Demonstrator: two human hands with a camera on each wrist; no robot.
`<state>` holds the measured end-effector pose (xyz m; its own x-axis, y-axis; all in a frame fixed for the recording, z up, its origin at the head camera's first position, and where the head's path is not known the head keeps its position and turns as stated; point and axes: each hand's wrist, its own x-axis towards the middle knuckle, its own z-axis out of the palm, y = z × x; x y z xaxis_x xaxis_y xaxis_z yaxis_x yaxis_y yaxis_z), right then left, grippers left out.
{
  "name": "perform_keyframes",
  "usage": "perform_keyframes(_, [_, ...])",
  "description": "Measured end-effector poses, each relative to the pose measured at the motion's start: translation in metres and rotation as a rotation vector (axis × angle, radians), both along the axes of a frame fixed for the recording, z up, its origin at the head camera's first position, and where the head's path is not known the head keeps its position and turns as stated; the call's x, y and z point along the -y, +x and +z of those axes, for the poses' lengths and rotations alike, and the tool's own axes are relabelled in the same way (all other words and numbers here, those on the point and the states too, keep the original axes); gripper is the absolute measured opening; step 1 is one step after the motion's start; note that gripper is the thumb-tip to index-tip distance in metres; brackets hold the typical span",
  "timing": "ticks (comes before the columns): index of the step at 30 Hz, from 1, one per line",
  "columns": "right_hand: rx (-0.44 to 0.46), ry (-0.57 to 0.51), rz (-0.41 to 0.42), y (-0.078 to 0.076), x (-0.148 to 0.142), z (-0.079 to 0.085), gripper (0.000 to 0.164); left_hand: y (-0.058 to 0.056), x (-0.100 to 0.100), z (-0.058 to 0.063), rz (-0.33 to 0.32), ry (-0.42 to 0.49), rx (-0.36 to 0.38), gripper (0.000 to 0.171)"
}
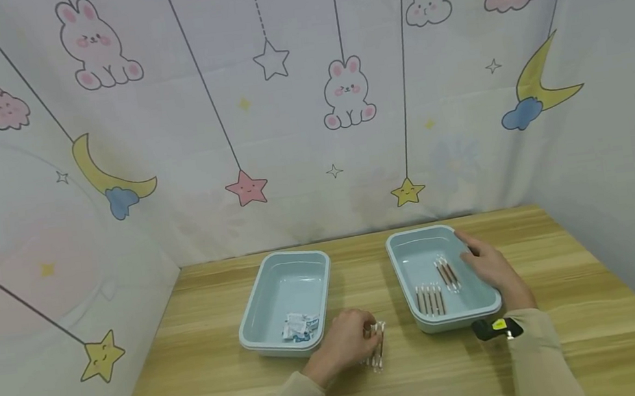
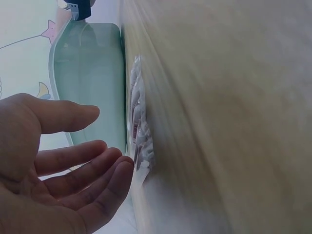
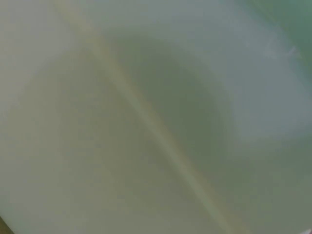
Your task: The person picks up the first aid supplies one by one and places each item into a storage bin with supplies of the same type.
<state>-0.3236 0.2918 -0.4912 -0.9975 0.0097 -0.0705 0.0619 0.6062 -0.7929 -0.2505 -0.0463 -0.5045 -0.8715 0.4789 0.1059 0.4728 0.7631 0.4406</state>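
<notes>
On the table between two light blue plastic trays lies a clear packet of cotton swabs (image 1: 380, 347), seen edge-on as a crinkled wrapper (image 2: 140, 122) in the left wrist view. My left hand (image 1: 345, 338) is over it, thumb and fingers apart, fingertips right at the wrapper. My right hand (image 1: 493, 269) grips the side of the right tray (image 1: 455, 321), thumb over the rim and fingers along the outside. Inside that tray lie two groups of brown-stemmed swabs (image 1: 430, 301), one near the front and one further back. The right wrist view is a blur of pale green plastic.
The left tray (image 1: 269, 288) holds small white-and-blue packets (image 1: 299, 326) at its front end. Both trays stand on a wood-grain table (image 1: 228, 391). A printed fabric backdrop (image 1: 298, 128) hangs behind and along both sides.
</notes>
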Motion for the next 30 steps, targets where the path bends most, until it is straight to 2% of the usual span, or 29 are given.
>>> perform_keyframes(10, [-0.019, 0.006, 0.012, 0.0016, -0.0001, -0.0013, 0.055, 0.0006, 0.001, -0.0033, 0.015, -0.007, -0.006, 0.019])
perform_keyframes(15, [-0.019, 0.008, 0.013, 0.0015, -0.0007, -0.0017, 0.055, 0.0019, 0.001, -0.0026, 0.001, -0.027, -0.018, 0.015])
perform_keyframes(24, [-0.008, 0.0, 0.002, 0.0008, 0.0003, -0.0006, 0.055, 0.0021, 0.0, -0.003, -0.028, -0.032, 0.019, 0.007])
perform_keyframes(30, [-0.019, 0.001, 0.005, 0.0, 0.0001, -0.0002, 0.055, 0.0022, 0.0005, -0.002, -0.029, -0.026, 0.025, 0.009])
